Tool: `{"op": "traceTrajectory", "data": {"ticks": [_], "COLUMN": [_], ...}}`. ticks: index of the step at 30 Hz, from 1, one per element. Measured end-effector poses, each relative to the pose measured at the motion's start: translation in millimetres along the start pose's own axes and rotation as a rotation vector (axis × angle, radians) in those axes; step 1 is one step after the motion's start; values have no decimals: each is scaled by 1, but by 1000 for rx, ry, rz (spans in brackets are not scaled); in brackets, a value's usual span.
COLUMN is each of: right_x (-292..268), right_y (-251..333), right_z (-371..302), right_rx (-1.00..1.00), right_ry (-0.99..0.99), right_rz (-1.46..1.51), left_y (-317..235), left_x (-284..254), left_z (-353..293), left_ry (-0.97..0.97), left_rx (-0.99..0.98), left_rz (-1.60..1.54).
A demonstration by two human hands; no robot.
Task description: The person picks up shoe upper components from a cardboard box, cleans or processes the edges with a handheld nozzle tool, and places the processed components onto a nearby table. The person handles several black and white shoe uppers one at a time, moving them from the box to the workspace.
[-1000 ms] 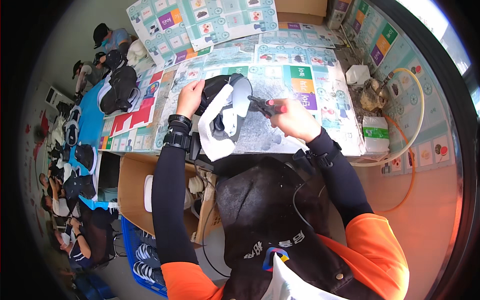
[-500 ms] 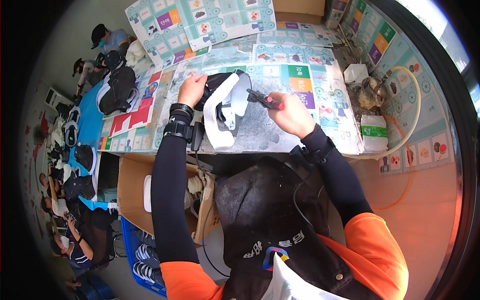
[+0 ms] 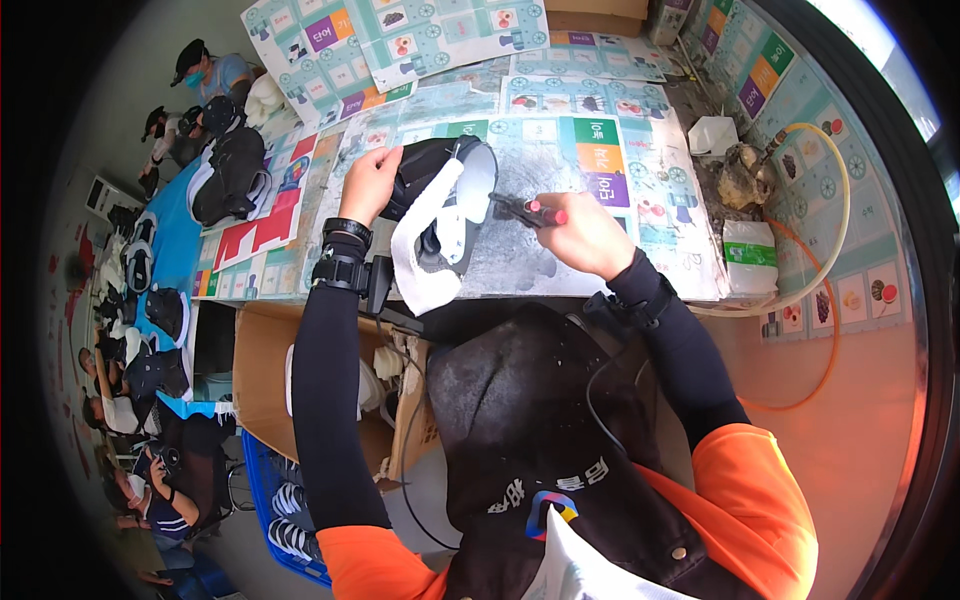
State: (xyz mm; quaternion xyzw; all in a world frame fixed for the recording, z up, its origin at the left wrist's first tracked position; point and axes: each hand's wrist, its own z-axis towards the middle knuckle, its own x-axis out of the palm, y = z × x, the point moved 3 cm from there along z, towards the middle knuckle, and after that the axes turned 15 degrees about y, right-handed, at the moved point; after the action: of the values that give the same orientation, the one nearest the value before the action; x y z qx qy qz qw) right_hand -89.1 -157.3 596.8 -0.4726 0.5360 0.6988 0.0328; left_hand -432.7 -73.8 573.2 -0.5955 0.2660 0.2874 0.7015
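My left hand (image 3: pixel 369 183) grips a black and white shoe upper (image 3: pixel 440 215) by its far edge, holding it over the work table (image 3: pixel 560 255). A loose white lining flap hangs from it toward me. My right hand (image 3: pixel 592 236) is shut on a small tool with a red handle and dark tip (image 3: pixel 528 210). The tip points left and touches the rim of the shoe upper. Both forearms wear black sleeves, and a black band sits on my left wrist.
Colourful printed mats cover the table. A white and green bottle (image 3: pixel 748 258), a white container (image 3: pixel 714 136) and a yellowish hose (image 3: pixel 838 215) lie at the right. An open cardboard box (image 3: pixel 262 385) stands below the table's left. Other people (image 3: pixel 208 72) and dark shoe parts (image 3: pixel 228 175) fill the left side.
The shoe upper has turned in my left hand, its opening facing right. My right hand has kept the tool at its rim.
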Motion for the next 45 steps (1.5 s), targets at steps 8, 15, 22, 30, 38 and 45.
{"op": "traceTrajectory", "data": {"ticks": [8, 15, 22, 30, 38, 45], "right_x": [4, 4, 8, 6, 11, 11], "right_y": [-6, 16, 12, -1, 2, -3], "right_z": [-3, -4, -9, -10, -18, -23], "right_rx": [-11, 49, 97, 67, 24, 83], "right_ry": [88, 244, 282, 82, 107, 74], "right_rz": [197, 322, 446, 303, 301, 266], "left_y": [6, 27, 17, 14, 10, 5], "left_x": [5, 1, 1, 2, -1, 0], "left_z": [-29, -48, -45, -47, -51, -51], "left_ry": [-65, -53, -102, -113, -114, -121], "left_rx": [168, 149, 112, 102, 100, 84], "left_rz": [-161, -248, -145, -144, -128, -120]}}
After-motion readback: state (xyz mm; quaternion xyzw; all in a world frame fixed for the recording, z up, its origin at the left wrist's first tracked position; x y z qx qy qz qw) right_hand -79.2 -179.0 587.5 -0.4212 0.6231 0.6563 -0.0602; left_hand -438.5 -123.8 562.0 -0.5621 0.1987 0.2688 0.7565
